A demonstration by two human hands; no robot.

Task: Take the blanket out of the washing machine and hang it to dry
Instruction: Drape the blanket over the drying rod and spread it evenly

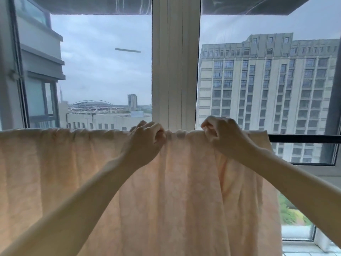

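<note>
Both hands grip the top of the blanket (184, 191). Our left hand (145, 139) curls its fingers over the gathered cloth. Our right hand (223, 135), a little to the right, pinches a bunch of cloth between thumb and bent fingers. Our bare forearms rise to them from the two lower corners of the view.

The blanket is pale peach and hangs straight down in front of us in long soft folds, filling the lower half of the view. Its top edge lies level with a dark horizontal rod (304, 139). That edge is puckered between our hands and runs in small gathers out past the left border. Its right side edge falls just beyond our right hand. From there the rod shows uncovered out to the right border, with open glass above and below it.

Close behind stands a window with a wide white centre post (175, 61) and a pale sill (304, 250) at lower right. Far outside are a tall many-windowed building (267, 89) on the right, a nearer building (36, 61) on the left, low roofs between them, and grey sky.
</note>
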